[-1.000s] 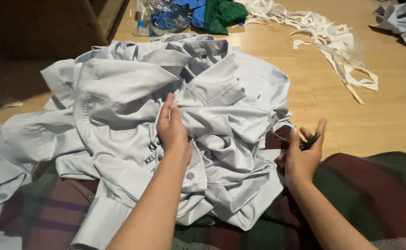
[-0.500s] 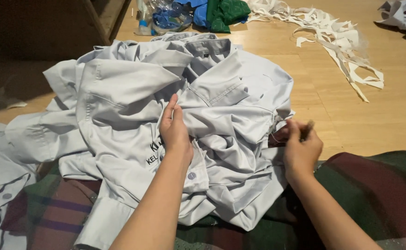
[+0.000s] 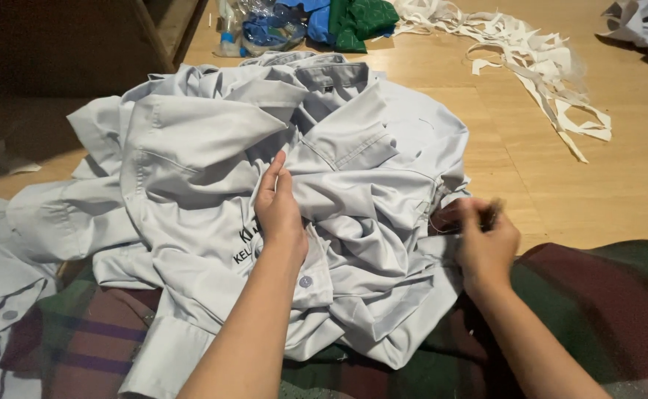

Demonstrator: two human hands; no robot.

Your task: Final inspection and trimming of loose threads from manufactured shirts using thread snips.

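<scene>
A crumpled pale grey shirt (image 3: pixel 213 155) with a collar and a chest pocket lies spread over my lap and the wooden floor. My left hand (image 3: pixel 279 210) rests flat on its bunched middle, fingers together and pointing away from me. My right hand (image 3: pixel 483 240) is closed at the shirt's right edge, pinching the cloth along with a small dark object (image 3: pixel 492 213) that is blurred and too small to name.
A dark red and green plaid cloth (image 3: pixel 597 310) covers my lap. White fabric strips (image 3: pixel 545 66) lie on the floor (image 3: pixel 634 185) at the back right. Blue and green cloth with a plastic bag (image 3: pixel 316 18) sits at the back; more grey garments (image 3: pixel 645 26) lie at the far right and lower left.
My right hand has moved left from an open pose beside the shirt and closed on its right edge. The left hand has stayed on the shirt.
</scene>
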